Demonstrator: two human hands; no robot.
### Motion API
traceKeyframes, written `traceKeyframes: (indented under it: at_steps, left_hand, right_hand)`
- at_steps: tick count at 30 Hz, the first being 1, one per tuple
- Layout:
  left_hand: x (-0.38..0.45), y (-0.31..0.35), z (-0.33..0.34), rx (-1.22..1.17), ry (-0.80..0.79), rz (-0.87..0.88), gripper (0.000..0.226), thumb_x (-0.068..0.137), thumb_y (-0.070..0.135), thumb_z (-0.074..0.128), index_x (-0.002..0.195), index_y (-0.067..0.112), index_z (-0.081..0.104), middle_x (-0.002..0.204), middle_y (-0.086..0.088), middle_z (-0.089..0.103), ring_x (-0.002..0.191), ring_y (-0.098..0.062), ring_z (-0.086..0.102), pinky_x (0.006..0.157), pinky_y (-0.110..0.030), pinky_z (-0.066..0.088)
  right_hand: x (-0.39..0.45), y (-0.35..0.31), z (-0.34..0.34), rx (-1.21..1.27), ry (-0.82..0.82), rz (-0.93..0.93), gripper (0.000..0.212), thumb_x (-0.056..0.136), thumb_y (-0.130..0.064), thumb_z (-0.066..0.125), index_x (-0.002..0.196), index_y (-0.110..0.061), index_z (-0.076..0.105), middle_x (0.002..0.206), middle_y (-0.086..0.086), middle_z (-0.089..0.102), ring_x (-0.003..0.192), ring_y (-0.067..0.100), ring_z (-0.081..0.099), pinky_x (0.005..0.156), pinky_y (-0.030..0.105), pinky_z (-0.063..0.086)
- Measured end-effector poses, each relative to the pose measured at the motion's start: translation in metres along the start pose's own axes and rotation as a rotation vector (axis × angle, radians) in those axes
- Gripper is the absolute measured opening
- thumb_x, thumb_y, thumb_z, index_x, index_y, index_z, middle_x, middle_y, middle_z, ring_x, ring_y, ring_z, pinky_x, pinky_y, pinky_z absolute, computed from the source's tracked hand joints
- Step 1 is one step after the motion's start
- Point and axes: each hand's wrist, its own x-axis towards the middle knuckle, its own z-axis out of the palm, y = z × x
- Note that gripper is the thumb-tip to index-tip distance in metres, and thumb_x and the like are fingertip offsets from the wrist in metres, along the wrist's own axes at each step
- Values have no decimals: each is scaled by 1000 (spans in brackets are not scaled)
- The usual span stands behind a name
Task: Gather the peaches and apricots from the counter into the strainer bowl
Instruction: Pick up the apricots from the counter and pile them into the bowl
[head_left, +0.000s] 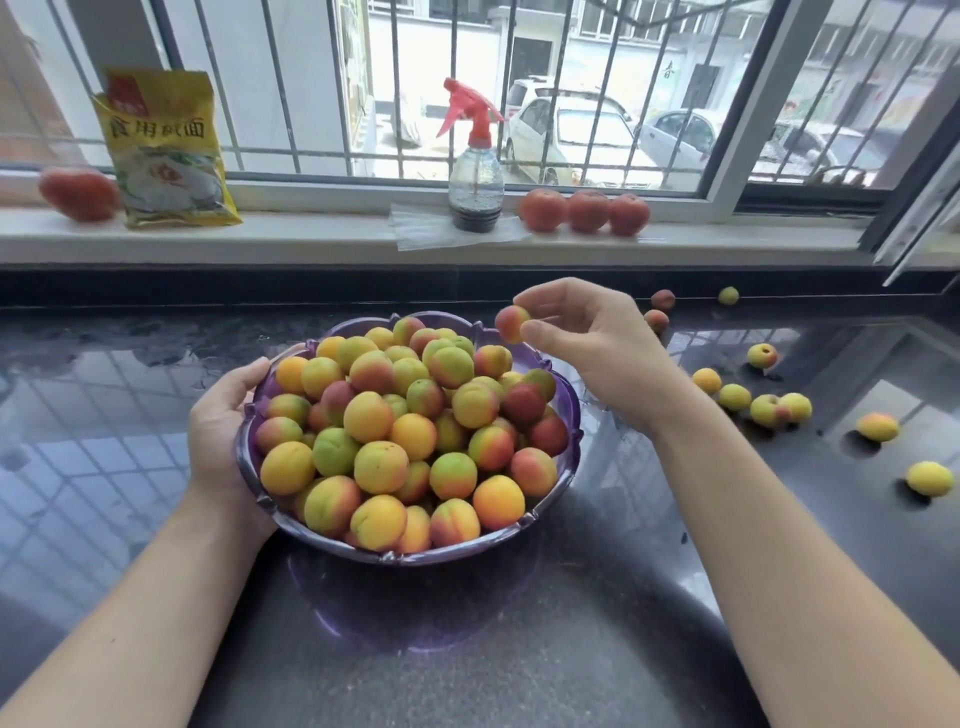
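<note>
A purple see-through strainer bowl (570, 405) sits in the middle of the dark counter, heaped with several yellow, green and red peaches and apricots (382, 415). My left hand (223, 431) grips the bowl's left rim. My right hand (592, 343) hovers over the bowl's far right edge and pinches one small red-orange fruit (510, 323) between thumb and fingers. Several loose fruits lie on the counter to the right, among them a yellow one (930, 478), a yellow-orange one (878, 427) and a reddish one (662, 300) by the back wall.
The windowsill behind holds a yellow packet (166, 150), a red-topped spray bottle (475, 171), three tomatoes (584, 210) and another tomato (78, 195) at far left. The glossy black counter (130, 415) spreads to both sides. A window frame (919, 228) juts in at upper right.
</note>
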Motion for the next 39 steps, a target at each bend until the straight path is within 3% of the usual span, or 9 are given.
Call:
traceKeyframes:
  at_steps: [2, 7, 10, 17, 22, 24, 27, 33, 39]
  left_hand:
    - [0, 0, 1, -8, 0, -9, 54, 110, 37, 41, 85, 12, 83, 97, -10, 81, 88, -27, 81, 65, -41, 65]
    - [-2, 2, 3, 8, 16, -8, 45, 110, 36, 41, 94, 12, 76, 92, -8, 80, 84, -25, 80, 63, -39, 65]
    - [-3, 1, 4, -9, 19, -8, 56, 110, 36, 41, 77, 14, 81, 86, -6, 79, 79, -23, 80, 61, -37, 65]
    - [-6, 2, 6, -14, 8, -14, 62, 110, 36, 41, 69, 16, 82, 83, -6, 79, 76, -23, 80, 60, -37, 64]
    - [-9, 2, 10, -14, 5, -9, 66, 111, 35, 39, 66, 15, 83, 82, -5, 80, 75, -22, 80, 58, -36, 64]
    - [-9, 3, 9, -17, 18, -9, 67, 111, 35, 39, 65, 15, 83, 81, -6, 79, 74, -21, 80, 57, -35, 64]
    - [-8, 4, 9, -20, 24, -11, 65, 111, 35, 39, 68, 14, 83, 84, -6, 80, 76, -23, 80, 59, -37, 64]
    - [-10, 4, 11, -11, 35, -11, 66, 111, 36, 40, 65, 15, 83, 82, -6, 80, 74, -22, 80, 56, -36, 63]
    - [-14, 4, 13, -11, 22, -10, 68, 111, 36, 39, 63, 16, 83, 79, -5, 79, 71, -20, 80, 55, -35, 63]
  right_hand:
    - [3, 8, -4, -108, 91, 17, 18, 89, -13, 77, 106, -18, 74, 97, -2, 76, 94, 12, 71, 91, 33, 57]
    - [5, 19, -1, -287, 41, 33, 17, 87, -19, 78, 102, -25, 76, 94, -5, 76, 94, 15, 71, 91, 41, 56]
    - [7, 20, 3, -327, 77, 36, 14, 85, -24, 78, 98, -28, 74, 92, -6, 75, 90, 13, 69, 88, 42, 56]
    - [3, 16, -1, -270, 49, 69, 13, 83, -26, 81, 93, -25, 73, 89, -3, 74, 87, 15, 69, 86, 43, 58]
    - [0, 5, 5, 100, 53, 26, 19, 87, -16, 79, 104, -11, 72, 100, 7, 77, 99, 25, 73, 90, 36, 59]
    - [4, 12, 3, -37, 117, 20, 17, 85, -16, 81, 101, -16, 73, 96, 1, 77, 94, 16, 73, 88, 37, 59]
    - [3, 20, 3, -227, 44, 51, 14, 85, -18, 80, 97, -23, 75, 92, -5, 76, 90, 15, 71, 86, 43, 59]
    - [0, 13, 12, -250, 6, 55, 11, 85, -24, 79, 95, -25, 74, 91, -9, 73, 94, 20, 66, 88, 37, 55]
    - [-2, 16, 8, -136, -42, 111, 18, 90, -24, 75, 108, -26, 73, 105, -6, 72, 101, 9, 65, 89, 22, 52]
